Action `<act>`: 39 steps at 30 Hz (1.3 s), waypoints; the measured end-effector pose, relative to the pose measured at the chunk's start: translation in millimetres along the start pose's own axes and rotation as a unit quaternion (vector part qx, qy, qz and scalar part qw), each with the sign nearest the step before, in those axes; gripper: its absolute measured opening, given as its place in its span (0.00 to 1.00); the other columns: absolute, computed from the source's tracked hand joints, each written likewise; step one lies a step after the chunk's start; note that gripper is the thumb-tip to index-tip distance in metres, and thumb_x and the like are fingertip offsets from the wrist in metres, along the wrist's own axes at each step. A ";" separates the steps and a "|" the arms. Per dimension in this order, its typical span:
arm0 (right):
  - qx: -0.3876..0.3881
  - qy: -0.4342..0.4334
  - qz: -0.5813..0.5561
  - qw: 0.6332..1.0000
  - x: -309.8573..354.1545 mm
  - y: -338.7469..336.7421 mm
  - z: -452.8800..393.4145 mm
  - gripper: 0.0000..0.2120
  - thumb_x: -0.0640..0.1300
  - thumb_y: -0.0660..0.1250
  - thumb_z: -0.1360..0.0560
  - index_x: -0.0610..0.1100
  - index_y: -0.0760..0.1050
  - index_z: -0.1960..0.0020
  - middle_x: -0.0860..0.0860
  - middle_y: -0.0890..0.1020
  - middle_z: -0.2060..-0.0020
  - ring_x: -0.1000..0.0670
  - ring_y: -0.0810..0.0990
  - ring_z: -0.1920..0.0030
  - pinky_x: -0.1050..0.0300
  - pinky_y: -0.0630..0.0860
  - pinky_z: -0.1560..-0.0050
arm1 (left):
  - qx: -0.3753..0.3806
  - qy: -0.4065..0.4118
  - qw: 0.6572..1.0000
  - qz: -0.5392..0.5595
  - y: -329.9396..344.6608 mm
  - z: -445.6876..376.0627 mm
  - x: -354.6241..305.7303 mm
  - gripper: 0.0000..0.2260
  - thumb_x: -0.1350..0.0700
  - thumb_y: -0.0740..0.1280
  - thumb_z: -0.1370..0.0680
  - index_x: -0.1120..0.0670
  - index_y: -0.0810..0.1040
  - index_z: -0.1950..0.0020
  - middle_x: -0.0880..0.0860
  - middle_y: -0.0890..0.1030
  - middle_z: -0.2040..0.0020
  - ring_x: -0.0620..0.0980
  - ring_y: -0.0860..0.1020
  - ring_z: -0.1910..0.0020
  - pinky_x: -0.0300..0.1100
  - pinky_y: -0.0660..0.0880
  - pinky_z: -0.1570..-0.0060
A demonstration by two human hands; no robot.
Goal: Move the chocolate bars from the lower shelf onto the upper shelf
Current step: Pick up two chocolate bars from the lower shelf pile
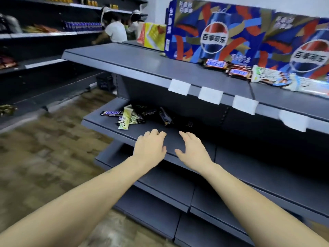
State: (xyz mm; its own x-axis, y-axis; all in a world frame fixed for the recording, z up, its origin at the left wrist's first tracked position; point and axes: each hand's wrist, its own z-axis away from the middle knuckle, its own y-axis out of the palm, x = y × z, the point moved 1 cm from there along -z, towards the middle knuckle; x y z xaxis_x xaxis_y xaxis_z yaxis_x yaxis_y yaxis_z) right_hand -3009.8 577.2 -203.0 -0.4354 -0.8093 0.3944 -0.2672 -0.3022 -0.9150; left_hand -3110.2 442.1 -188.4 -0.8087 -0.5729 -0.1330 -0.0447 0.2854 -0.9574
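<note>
Several chocolate bars lie in a loose heap on the lower shelf (110, 124): a brown Snickers bar (111, 113), pale green Dove bars (128, 117) and dark-wrapped bars (164, 116). My left hand (150, 148) and my right hand (193, 148) hover side by side over the front of that shelf, fingers relaxed and holding nothing, a short way in front of the heap. On the upper shelf (135, 63) lie two Snickers bars (216, 64) (238, 73) and white-wrapped bars (270, 76), in front of the cola cartons.
Large blue Pepsi cartons (215, 32) stand along the back of the upper shelf, with a yellow box (154, 35) to their left. White price tags (179, 87) hang off the upper shelf's edge. Two people (115, 29) stand in the far aisle by other stocked shelves.
</note>
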 end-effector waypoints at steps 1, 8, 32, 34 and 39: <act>0.005 0.005 -0.007 1.000 2.5 12.5 -13.4 0.33 0.51 0.64 0.21 0.48 0.53 0.21 0.47 0.58 0.23 0.47 0.56 0.23 0.51 0.60 0.26 | 0.002 0.001 1.000 0.000 8.6 -7.6 11.1 0.21 0.48 0.61 0.21 0.50 0.66 0.29 0.52 0.73 0.38 0.54 0.74 0.42 0.46 0.72 0.49; -0.008 0.049 -0.051 0.997 -9.2 94.5 -97.7 0.29 0.47 0.63 0.21 0.45 0.58 0.23 0.49 0.63 0.25 0.48 0.63 0.27 0.54 0.64 0.29 | 0.036 0.012 0.999 0.024 87.6 -67.5 67.9 0.19 0.48 0.61 0.21 0.51 0.69 0.32 0.52 0.73 0.39 0.54 0.73 0.41 0.47 0.73 0.48; -0.280 0.178 -0.309 0.891 -62.8 147.4 -254.4 0.08 0.53 0.68 0.26 0.51 0.83 0.54 0.54 0.85 0.60 0.55 0.83 0.57 0.54 0.79 0.52 | -0.055 0.044 0.994 0.089 214.9 -207.5 89.4 0.26 0.50 0.60 0.23 0.50 0.62 0.25 0.52 0.70 0.31 0.56 0.67 0.37 0.51 0.65 0.42; -0.306 0.200 -0.356 0.860 -63.3 145.7 -240.7 0.09 0.52 0.67 0.25 0.47 0.80 0.58 0.51 0.83 0.68 0.53 0.81 0.67 0.52 0.77 0.59 | -0.051 0.049 0.993 0.095 212.8 -202.4 88.5 0.23 0.51 0.61 0.23 0.49 0.67 0.27 0.54 0.72 0.35 0.57 0.67 0.38 0.51 0.67 0.43; -0.316 0.236 -0.390 0.832 -62.0 142.2 -199.1 0.06 0.46 0.62 0.23 0.47 0.75 0.57 0.51 0.78 0.73 0.52 0.76 0.71 0.51 0.74 0.61 | -0.055 0.067 0.985 0.148 206.0 -189.7 89.0 0.18 0.55 0.62 0.22 0.50 0.70 0.31 0.55 0.64 0.27 0.58 0.62 0.31 0.53 0.67 0.37</act>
State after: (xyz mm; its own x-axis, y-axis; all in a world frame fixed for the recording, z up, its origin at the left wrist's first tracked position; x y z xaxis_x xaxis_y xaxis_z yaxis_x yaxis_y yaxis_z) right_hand -3191.9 684.7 -340.7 -0.1677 -0.1581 0.9731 -0.9605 -0.1960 -0.1974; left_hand -3302.6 595.6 -348.8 -0.8656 -0.3475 -0.3606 0.1477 0.5109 -0.8469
